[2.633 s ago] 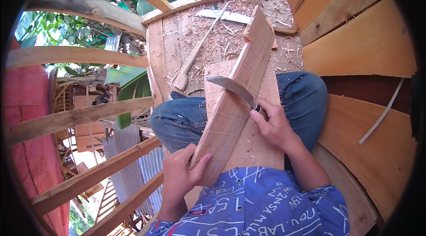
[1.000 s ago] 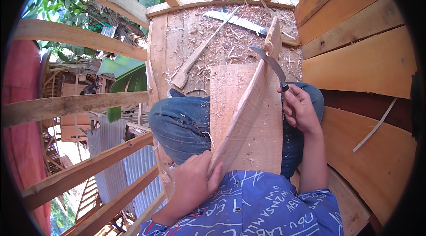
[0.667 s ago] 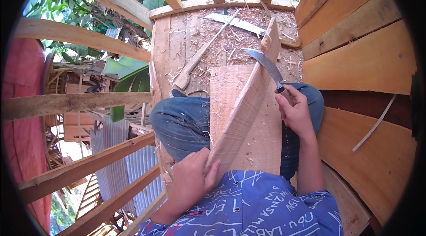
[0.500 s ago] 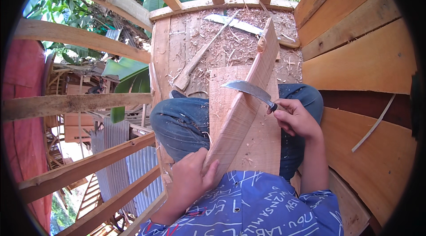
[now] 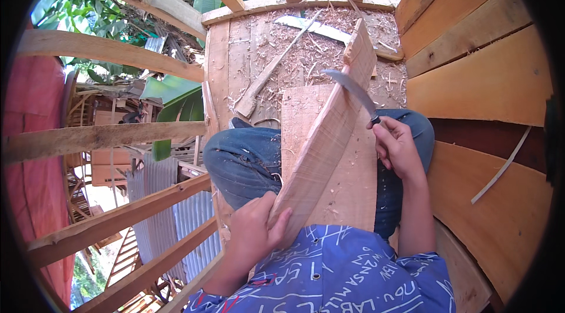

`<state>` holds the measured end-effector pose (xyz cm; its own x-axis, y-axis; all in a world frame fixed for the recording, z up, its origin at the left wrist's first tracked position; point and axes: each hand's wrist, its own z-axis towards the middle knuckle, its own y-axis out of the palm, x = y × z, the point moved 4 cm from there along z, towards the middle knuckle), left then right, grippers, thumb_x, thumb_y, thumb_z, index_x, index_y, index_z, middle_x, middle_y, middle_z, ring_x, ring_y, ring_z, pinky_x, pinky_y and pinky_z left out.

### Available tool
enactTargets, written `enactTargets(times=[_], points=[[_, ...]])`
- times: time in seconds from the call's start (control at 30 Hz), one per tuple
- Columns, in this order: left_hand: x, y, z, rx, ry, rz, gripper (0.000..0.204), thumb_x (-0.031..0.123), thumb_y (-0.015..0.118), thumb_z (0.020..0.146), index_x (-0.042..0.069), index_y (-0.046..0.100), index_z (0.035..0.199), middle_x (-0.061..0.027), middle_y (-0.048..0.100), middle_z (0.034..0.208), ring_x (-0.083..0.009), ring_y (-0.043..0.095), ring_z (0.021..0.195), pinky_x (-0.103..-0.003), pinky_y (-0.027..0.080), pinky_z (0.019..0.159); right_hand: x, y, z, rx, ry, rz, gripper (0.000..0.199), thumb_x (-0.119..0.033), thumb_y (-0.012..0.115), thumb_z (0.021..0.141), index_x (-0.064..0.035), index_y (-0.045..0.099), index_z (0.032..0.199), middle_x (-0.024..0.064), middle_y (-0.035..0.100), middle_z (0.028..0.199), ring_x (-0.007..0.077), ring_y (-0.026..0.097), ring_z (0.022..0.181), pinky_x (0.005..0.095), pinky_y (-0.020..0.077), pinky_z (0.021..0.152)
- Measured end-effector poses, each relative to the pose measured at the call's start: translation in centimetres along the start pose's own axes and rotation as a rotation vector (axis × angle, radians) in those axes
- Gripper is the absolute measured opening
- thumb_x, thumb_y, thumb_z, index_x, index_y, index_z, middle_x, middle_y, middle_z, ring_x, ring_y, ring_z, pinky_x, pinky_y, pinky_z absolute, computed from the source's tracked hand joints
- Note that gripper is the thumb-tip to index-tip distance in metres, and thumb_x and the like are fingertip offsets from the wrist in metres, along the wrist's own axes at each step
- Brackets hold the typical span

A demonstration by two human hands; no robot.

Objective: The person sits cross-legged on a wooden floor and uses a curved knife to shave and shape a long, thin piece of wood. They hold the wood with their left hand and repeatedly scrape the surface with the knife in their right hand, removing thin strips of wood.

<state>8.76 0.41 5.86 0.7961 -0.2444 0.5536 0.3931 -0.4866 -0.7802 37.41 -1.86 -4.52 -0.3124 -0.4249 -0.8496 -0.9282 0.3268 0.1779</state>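
My left hand (image 5: 253,226) grips the near end of a long wooden plank (image 5: 323,148), thumb on its right face and fingers round the left side. The plank stands on edge, slanting away to the upper right. My right hand (image 5: 395,147) is closed round the dark handle of a curved knife (image 5: 358,90). Its blade lies across the plank's upper edge, toward the far end, tip pointing left. Under the plank, a wide flat board (image 5: 347,195) rests across my lap, over my jeans.
Shavings litter the plank floor ahead, with a pointed wooden stick (image 5: 265,80) and a long machete-like blade (image 5: 315,28) lying there. Slatted rails (image 5: 112,130) run along the left, and a board wall (image 5: 482,89) stands close on the right. A thin strip (image 5: 500,166) leans against that wall.
My right hand has moved the knife farther away along the plank's edge, and the blade has turned to point more steeply. My left hand keeps its hold on the near end.
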Motion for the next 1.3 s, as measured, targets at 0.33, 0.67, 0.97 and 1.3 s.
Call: enactTargets(times=[0.33, 0.67, 0.97, 1.3], points=[[-2.4, 0.2, 0.6, -0.045, -0.114, -0.173, 0.023, 0.019, 0.072, 0.082, 0.000, 0.060, 0.087, -0.0183, 0.062, 0.071, -0.0306, 0.063, 0.066, -0.037, 0.047, 0.060, 0.1, 2.5, 0.6, -0.210, 0.086, -0.009, 0.023, -0.022, 0.063, 0.095, 0.0000, 0.066, 0.102, -0.0031, 0.049, 0.055, 0.0029, 0.039, 0.038, 0.0197, 0.0290, 0.035], [-3.4, 0.5, 0.9, -0.048, -0.134, -0.275, 0.024, 0.021, 0.071, 0.083, -0.001, 0.060, 0.085, -0.0214, 0.062, 0.071, -0.0373, 0.064, 0.065, -0.038, 0.047, 0.058, 0.9, 1.3, 1.5, 0.009, 0.010, -0.075, 0.026, -0.025, 0.061, 0.096, -0.0001, 0.065, 0.102, -0.0042, 0.047, 0.055, 0.0030, 0.038, 0.039, 0.0213, 0.0297, 0.036], [-3.8, 0.7, 1.0, -0.058, -0.123, -0.317, 0.023, 0.019, 0.071, 0.083, -0.001, 0.061, 0.087, -0.0202, 0.063, 0.071, -0.0330, 0.066, 0.064, -0.036, 0.047, 0.058, 0.9, 3.0, 1.7, 0.012, 0.064, 0.075, 0.026, -0.025, 0.062, 0.096, -0.0006, 0.063, 0.103, -0.0036, 0.048, 0.056, 0.0040, 0.042, 0.043, 0.0229, 0.0334, 0.037], [-3.8, 0.7, 0.8, -0.060, -0.156, -0.336, 0.022, 0.017, 0.071, 0.083, -0.002, 0.062, 0.089, -0.0199, 0.065, 0.073, -0.0299, 0.067, 0.065, -0.034, 0.048, 0.060, 1.1, 2.0, 3.4, 0.225, -0.004, 0.379, 0.027, -0.032, 0.051, 0.101, -0.0054, 0.054, 0.098, -0.0027, 0.044, 0.056, 0.0063, 0.040, 0.038, 0.0222, 0.0327, 0.035]])
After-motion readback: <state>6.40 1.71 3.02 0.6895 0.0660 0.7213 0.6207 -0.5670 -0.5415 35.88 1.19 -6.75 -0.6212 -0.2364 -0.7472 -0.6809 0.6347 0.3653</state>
